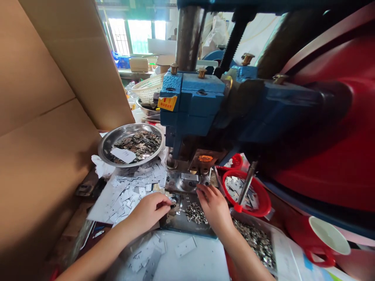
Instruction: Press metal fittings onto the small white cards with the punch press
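Observation:
My left hand (152,208) is closed in a pinch at the left of the press bed, with a small dark metal piece (173,206) at its fingertips. My right hand (215,208) reaches to the die (178,182) of the blue press (196,101). Its fingers are bent together at the die's front right edge, and what they hold, if anything, is hidden. A flat light metal plate (190,176) lies on the die, below the punch block (206,159). Between my hands, a heap of small shiny metal parts (195,213) sits on the dark bed.
A steel bowl (102,150) of dark metal pieces stands at left, above scattered flat plates (125,195). At right are a red basket (268,205) of plates, a bin of small parts (258,242) and a red mug (322,238). Cardboard (58,78) walls the left side.

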### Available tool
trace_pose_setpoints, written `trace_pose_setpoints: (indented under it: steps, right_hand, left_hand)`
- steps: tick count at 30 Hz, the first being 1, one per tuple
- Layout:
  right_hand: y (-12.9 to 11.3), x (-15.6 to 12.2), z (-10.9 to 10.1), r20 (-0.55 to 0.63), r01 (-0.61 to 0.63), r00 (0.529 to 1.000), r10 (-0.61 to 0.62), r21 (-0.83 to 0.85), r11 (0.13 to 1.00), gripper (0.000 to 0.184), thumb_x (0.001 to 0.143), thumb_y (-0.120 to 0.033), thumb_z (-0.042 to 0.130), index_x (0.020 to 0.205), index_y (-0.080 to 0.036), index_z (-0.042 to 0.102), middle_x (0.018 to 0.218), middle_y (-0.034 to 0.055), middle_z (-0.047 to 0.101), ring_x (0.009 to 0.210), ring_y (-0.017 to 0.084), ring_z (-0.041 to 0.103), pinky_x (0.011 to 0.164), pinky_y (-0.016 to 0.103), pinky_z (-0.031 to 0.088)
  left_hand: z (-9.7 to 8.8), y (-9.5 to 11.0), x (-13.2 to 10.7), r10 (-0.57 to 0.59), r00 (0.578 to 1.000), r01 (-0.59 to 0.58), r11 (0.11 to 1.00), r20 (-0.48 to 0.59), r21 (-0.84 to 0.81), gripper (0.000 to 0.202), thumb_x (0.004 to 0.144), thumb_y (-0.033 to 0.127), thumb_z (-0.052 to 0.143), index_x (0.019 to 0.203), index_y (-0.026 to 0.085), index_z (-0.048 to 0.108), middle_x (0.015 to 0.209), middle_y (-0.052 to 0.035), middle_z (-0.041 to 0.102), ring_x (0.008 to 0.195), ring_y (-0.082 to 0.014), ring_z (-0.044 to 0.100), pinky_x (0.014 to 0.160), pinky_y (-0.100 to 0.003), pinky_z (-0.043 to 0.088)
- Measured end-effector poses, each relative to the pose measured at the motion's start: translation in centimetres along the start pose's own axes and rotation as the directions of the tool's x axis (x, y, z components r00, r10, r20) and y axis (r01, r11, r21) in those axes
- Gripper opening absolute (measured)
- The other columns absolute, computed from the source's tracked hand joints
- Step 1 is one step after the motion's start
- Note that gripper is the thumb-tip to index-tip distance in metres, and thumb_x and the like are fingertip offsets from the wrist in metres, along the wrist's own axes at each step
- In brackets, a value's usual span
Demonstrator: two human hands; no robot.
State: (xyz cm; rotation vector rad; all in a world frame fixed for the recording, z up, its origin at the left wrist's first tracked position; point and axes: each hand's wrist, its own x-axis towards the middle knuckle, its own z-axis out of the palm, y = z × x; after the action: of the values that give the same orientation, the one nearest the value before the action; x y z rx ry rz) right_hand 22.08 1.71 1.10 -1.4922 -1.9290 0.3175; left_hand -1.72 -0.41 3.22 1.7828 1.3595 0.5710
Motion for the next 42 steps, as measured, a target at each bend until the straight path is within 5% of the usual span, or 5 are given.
trace_pose_setpoints:
  steps: [6, 12, 17, 31, 42]
  right_hand:
    - [0.0, 0.8, 0.4, -0.032, 0.269, 0.959, -0.282, -0.212, 0.94, 0.031, 0.095, -0.025, 0.037, 0.091, -0.019, 0.067, 0.082, 0.0073, 0.063, 0.078, 0.02, 0.057, 0.074, 0.034, 0.047]
    - [-0.3, 2.6, 0.9, -0.177, 0.119, 0.976, -0.129, -0.064, 0.991, 0.024, 0.092, -0.027, 0.043, 0.084, -0.019, 0.064, 0.08, 0.0058, 0.06, 0.076, 0.019, 0.056, 0.071, 0.031, 0.046]
    - [-0.6, 4.4, 2.4, -0.164, 0.03, 0.985, -0.061, -0.187, 0.982, 0.025, 0.088, -0.025, 0.048, 0.07, -0.019, 0.064, 0.074, 0.0051, 0.058, 0.074, 0.019, 0.054, 0.07, 0.03, 0.042]
    - [-1.7, 2.8, 0.9, -0.007, 0.234, 0.968, -0.251, -0.333, 0.913, 0.026, 0.091, -0.023, 0.045, 0.09, -0.017, 0.07, 0.073, 0.0065, 0.054, 0.075, 0.02, 0.05, 0.071, 0.031, 0.04]
    - [0.3, 2.6, 0.8, -0.101, 0.255, 0.957, -0.272, -0.15, 0.955, 0.033, 0.085, -0.011, 0.04, 0.102, -0.018, 0.068, 0.077, 0.0058, 0.054, 0.075, 0.02, 0.051, 0.069, 0.032, 0.045]
  left_hand:
    - [0.0, 1.0, 0.8, 0.07, 0.996, -0.074, 0.995, -0.061, -0.063, 0.015, 0.082, 0.024, 0.055, 0.086, 0.024, 0.069, 0.088, -0.0008, 0.068, 0.084, -0.0185, 0.061, 0.076, -0.028, 0.045]
    - [0.2, 1.2, 3.1, -0.03, 0.983, -0.003, 0.984, -0.179, -0.179, 0.016, 0.081, 0.029, 0.056, 0.089, 0.023, 0.068, 0.084, -0.0008, 0.068, 0.082, -0.0203, 0.063, 0.074, -0.03, 0.048]
    - [0.5, 0.7, 4.5, -0.037, 0.973, -0.016, 0.974, -0.229, -0.225, 0.016, 0.078, 0.028, 0.057, 0.088, 0.022, 0.069, 0.085, -0.0012, 0.069, 0.079, -0.0195, 0.064, 0.073, -0.03, 0.049]
    - [0.5, 3.1, 8.6, 0.005, 0.96, -0.023, 0.998, -0.281, -0.06, 0.014, 0.08, 0.023, 0.058, 0.084, 0.021, 0.07, 0.086, -0.0005, 0.071, 0.08, -0.0184, 0.064, 0.071, -0.027, 0.046]
    - [2.3, 3.3, 9.8, 0.064, 0.941, -0.054, 0.998, -0.331, 0.041, 0.011, 0.081, 0.023, 0.061, 0.081, 0.02, 0.071, 0.084, -0.0024, 0.069, 0.081, -0.0187, 0.062, 0.075, -0.029, 0.045]
